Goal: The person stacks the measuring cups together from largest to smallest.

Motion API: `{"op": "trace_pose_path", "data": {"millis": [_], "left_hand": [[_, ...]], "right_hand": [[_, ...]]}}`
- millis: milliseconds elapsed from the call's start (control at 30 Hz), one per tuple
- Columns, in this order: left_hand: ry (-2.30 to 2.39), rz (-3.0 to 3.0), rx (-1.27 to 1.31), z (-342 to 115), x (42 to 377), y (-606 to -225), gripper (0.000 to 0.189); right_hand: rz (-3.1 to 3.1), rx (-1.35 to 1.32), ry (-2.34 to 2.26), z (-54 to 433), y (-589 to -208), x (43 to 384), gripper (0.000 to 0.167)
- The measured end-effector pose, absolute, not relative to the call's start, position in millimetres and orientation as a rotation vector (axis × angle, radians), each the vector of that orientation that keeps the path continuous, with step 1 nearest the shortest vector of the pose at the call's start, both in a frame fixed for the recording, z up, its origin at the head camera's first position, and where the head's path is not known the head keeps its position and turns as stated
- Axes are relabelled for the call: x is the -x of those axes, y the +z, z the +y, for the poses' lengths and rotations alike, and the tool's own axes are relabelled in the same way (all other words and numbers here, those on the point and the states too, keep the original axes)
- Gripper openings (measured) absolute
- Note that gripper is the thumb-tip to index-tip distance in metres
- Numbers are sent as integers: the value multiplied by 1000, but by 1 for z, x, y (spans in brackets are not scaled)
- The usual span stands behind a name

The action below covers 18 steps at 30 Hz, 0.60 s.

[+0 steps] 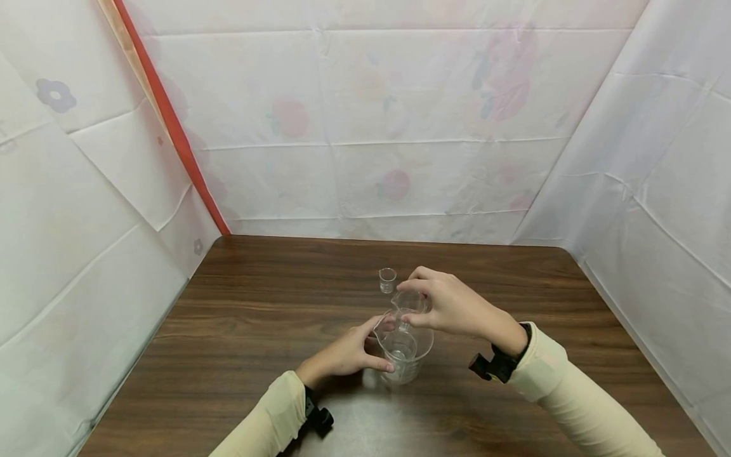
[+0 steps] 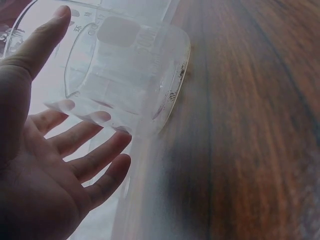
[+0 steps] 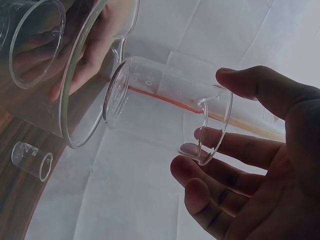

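Observation:
A large clear glass beaker (image 1: 424,348) stands on the table, with a smaller beaker (image 1: 400,346) upright inside it. My left hand (image 1: 351,350) holds the large beaker from its left side, thumb on the near wall and fingertips against the far wall; the left wrist view shows these fingers (image 2: 92,135) on the glass. Above the large beaker's mouth, my right hand (image 1: 451,304) grips a third, still smaller beaker (image 3: 160,107) by its rim between thumb and fingers. In the right wrist view its base lies close to the large rim; whether they touch I cannot tell.
A tiny beaker (image 1: 388,280) stands on the brown wood-grain table (image 1: 257,304), just beyond the large one. Pale printed sheets (image 1: 365,127) hang behind the table and along both sides. A red strip (image 1: 171,120) runs down the back left corner.

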<state>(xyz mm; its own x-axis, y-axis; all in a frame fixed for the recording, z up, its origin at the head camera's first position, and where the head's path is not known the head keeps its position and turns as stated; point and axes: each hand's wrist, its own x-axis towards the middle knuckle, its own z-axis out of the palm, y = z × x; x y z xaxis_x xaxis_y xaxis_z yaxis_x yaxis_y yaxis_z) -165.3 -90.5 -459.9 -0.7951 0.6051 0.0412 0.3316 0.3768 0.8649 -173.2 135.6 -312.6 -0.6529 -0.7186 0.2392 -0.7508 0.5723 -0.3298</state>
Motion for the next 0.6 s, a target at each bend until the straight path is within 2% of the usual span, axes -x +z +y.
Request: {"op": "trace_pose_path", "data": {"millis": [600], "left_hand": [[1341, 2400, -791, -91, 164, -458, 85]], "right_hand": [[-2705, -1339, 593, 132, -324, 173, 39]]}}
